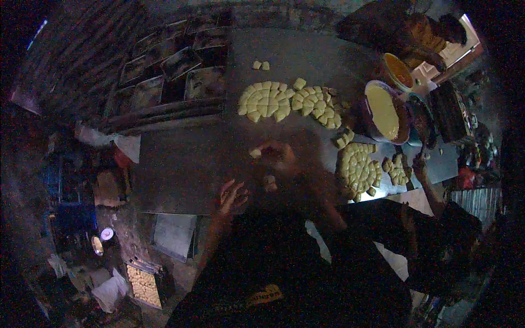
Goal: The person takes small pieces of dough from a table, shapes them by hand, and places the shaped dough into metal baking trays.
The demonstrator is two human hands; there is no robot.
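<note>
My right hand (281, 153) reaches over the dark worktop (180, 169) with its fingers pinched on a small pale piece of dough (255, 153). Lower down and to the left is my left hand (232, 197), its fingers loosely bent and apart, holding nothing I can see. Another small piece of dough (270, 183) lies on the worktop between my hands. Beyond them rests a round slab of dough cut into pieces (265, 101), with a second cut cluster (317, 106) beside it. The dim light blurs detail around my hands.
To the right are a glossy cut dough mass (358, 169), a tub of pale yellow filling (384, 109) and an orange-filled bowl (398, 72). Two co-workers stand at the right, one's hand (421, 164) near dough. Metal trays (175, 65) fill the far left; a dough-filled tray (144, 285) sits lower left.
</note>
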